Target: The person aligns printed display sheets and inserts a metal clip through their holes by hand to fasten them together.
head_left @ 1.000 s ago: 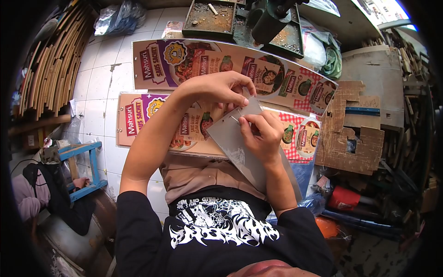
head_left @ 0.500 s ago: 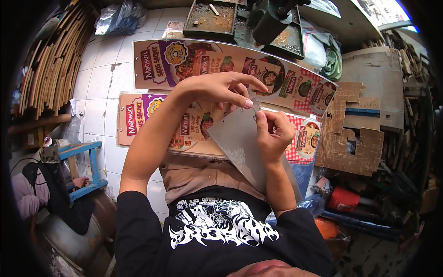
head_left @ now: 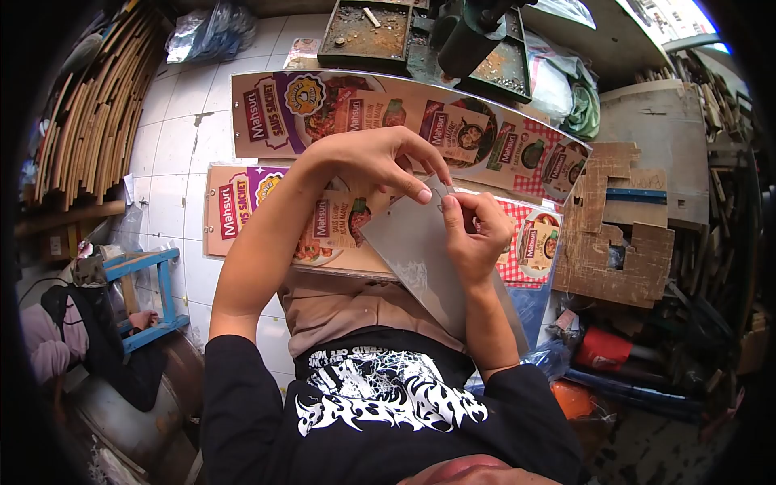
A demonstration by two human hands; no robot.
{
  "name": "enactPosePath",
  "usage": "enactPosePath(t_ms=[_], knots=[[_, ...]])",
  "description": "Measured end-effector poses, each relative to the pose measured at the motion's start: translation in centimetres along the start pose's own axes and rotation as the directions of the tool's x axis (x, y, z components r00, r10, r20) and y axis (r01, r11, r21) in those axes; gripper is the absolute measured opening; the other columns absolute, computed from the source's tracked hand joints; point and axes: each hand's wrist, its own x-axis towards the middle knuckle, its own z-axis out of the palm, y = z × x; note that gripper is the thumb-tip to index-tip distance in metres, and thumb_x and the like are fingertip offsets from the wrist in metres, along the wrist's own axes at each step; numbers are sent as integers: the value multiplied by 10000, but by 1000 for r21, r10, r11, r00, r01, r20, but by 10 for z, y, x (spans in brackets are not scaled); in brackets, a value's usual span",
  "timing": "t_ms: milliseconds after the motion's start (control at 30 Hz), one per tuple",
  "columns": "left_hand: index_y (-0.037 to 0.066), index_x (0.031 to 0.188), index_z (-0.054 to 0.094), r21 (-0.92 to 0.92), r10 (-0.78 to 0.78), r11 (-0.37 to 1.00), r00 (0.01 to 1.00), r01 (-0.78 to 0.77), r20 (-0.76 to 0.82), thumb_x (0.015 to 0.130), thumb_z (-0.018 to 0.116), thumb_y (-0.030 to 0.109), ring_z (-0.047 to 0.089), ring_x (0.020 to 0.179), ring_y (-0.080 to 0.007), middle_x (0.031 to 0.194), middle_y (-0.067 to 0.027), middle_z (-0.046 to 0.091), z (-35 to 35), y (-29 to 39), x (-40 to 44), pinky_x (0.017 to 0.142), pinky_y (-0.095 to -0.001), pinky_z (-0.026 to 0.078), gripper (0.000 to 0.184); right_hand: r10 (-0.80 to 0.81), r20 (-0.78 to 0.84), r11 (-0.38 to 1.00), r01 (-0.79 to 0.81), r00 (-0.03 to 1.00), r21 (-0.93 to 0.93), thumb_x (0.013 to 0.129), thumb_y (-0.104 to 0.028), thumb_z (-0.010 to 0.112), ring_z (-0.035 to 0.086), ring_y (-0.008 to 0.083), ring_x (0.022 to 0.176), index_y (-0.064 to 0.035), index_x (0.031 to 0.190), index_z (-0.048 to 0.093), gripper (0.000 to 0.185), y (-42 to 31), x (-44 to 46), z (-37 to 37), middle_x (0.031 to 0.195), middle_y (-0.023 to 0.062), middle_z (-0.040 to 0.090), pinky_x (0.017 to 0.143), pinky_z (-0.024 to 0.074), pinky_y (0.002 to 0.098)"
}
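A grey sheet [head_left: 428, 259] lies slanted over my lap, with small holes near its upper edge. My left hand [head_left: 396, 166] bends over the sheet's top corner, thumb and fingers gripping it. Thumb and forefinger of my right hand [head_left: 477, 230] pinch a thin metal wire piece [head_left: 441, 202] at that corner. Beneath the sheet lies a printed "Mahsuri" strip [head_left: 230, 212], partly covered by my arm and the sheet. A second printed strip [head_left: 271, 121] lies beyond it.
Metal trays [head_left: 368, 32] flank a dark machine [head_left: 469, 44] at the top. Cardboard pieces [head_left: 606, 242] lie at the right. Wooden slats [head_left: 97, 105] stand at the left, above a blue frame [head_left: 166, 291]. Another person's hand [head_left: 143, 319] shows beside that frame.
My right hand moved up and right with the wire piece, from the sheet's face to its corner. My left fingers stretched outward, then curled back down onto the corner.
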Motion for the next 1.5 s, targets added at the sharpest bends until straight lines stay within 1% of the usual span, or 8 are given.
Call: enactPosePath(t_ms=[67, 167, 467, 767, 1033, 1233, 1333, 1500], knots=[[53, 1243, 712, 23, 87, 996, 996, -87, -21, 832, 868, 295, 648, 712, -67, 878, -17, 717, 0, -2, 0, 554, -216, 500, 502, -9, 16, 1000, 9, 1000, -5, 858, -40, 773, 563, 142, 551, -12, 868, 728, 54, 3, -1, 1, 699, 68, 632, 514, 424, 283], [96, 1202, 751, 48, 12, 999, 1000, -12, -11, 820, 844, 411, 609, 1200, -260, 1147, -104, 722, 0, 3, -2, 982, -403, 505, 504, -7, 22, 1000, 7, 1000, -26, 857, -57, 755, 561, 181, 570, -18, 878, 724, 54, 7, -1, 2, 689, 79, 622, 546, 417, 322], [97, 1203, 752, 81, 20, 997, 1000, -19, -13, 811, 851, 359, 623, 1185, -260, 1166, -73, 740, 0, 2, 0, 975, -401, 513, 482, -12, 48, 997, 16, 999, -77, 814, -130, 809, 569, 193, 585, -32, 887, 729, 147, -2, 1, 5, 702, 75, 634, 579, 414, 336], [102, 1278, 701, 57, 114, 992, 992, -111, -48, 788, 879, 402, 655, 1115, -247, 1181, -201, 693, 1, -21, 7, 911, -353, 539, 601, -22, 11, 1000, 22, 1000, -13, 881, -77, 793, 616, 147, 608, 12, 921, 732, 115, -2, -2, 1, 773, 78, 678, 553, 472, 254], [93, 1327, 696, 104, 52, 993, 999, -51, -10, 844, 848, 284, 635, 908, -114, 1079, -42, 741, 0, -1, 1, 838, -286, 529, 541, -48, 56, 998, 45, 997, 44, 922, -56, 745, 571, 183, 629, 17, 934, 731, 76, 5, -1, 1, 758, 93, 646, 570, 430, 308], [187, 1382, 677, 78, 117, 990, 993, -119, 24, 799, 875, 257, 633, 834, -109, 937, -52, 718, -3, -7, 0, 695, -280, 517, 620, -44, 84, 998, 39, 996, 53, 928, -75, 743, 589, 188, 644, 8, 929, 733, 84, 2, 0, 2, 778, 91, 664, 575, 444, 309], [149, 1360, 687, 93, 95, 991, 995, -96, 16, 774, 902, 198, 610, 817, -94, 1132, -21, 739, 1, -5, 3, 734, -264, 529, 626, -54, 80, 997, 50, 995, 53, 940, -83, 730, 610, 195, 665, 10, 930, 731, 94, 3, 1, 2, 799, 97, 678, 583, 454, 312], [149, 1343, 701, 85, 109, 991, 994, -108, -4, 783, 887, 174, 622, 766, -84, 1028, -32, 747, 2, -8, 6, 672, -263, 522, 590, -23, 93, 999, 19, 995, 50, 946, -84, 716, 621, 203, 681, 11, 935, 728, 97, 2, 2, 2, 816, 105, 685, 592, 463, 321]])
